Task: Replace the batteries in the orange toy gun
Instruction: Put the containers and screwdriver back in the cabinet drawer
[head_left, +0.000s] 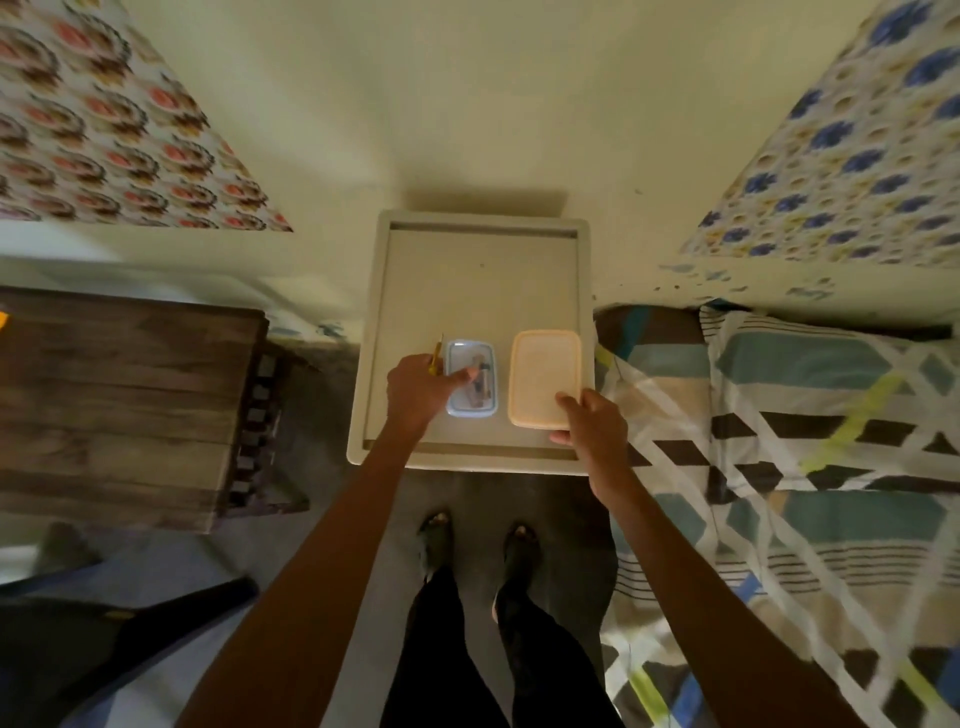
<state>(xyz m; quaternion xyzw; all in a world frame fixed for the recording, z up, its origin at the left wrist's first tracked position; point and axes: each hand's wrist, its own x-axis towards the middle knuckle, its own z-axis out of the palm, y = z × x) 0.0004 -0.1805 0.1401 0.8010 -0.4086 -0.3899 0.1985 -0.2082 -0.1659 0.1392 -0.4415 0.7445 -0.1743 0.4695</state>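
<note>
Clear blue-rimmed box (470, 413) – small dark items (482, 387) inside – beside peach tub (545, 384)

Single head view, high above, facing steeply down at table (480, 291), wide-angle

Bare far tray (483, 280) beyond two boxes (545, 387)

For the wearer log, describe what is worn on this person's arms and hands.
The left arm and right arm are bare along their whole visible length: no sleeves. The left hand and right hand wear no gloves; no watch or bracelet shows at either wrist. Rings are too small to tell.
</note>
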